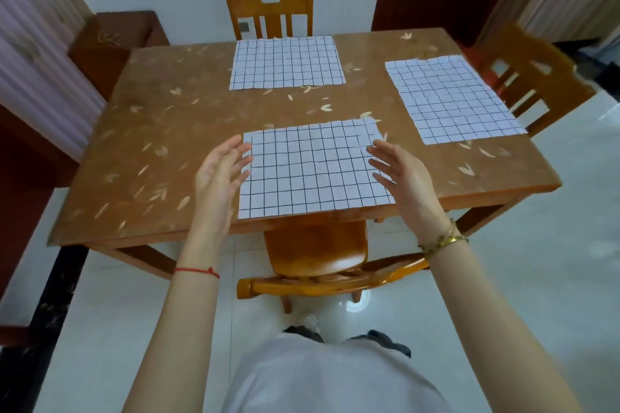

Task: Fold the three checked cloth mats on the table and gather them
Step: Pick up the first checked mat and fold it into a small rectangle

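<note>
Three white cloth mats with a black check lie flat and unfolded on the brown table [161, 131]. The near mat [313, 168] lies at the front edge, the far mat [287, 62] at the back edge, the right mat [453, 97] at the right side. My left hand [219, 171] hovers over the near mat's left edge with its fingers spread and holds nothing. Over that mat's right edge, my right hand [399, 174] is likewise spread and empty. Whether the fingertips touch the cloth I cannot tell.
A wooden chair [318, 251] is pushed in under the table's front edge, right before me. Another chair [268, 10] stands behind the table and a third [530, 74] at its right. A dark cabinet [114, 43] stands at the back left. Pale tiled floor surrounds the table.
</note>
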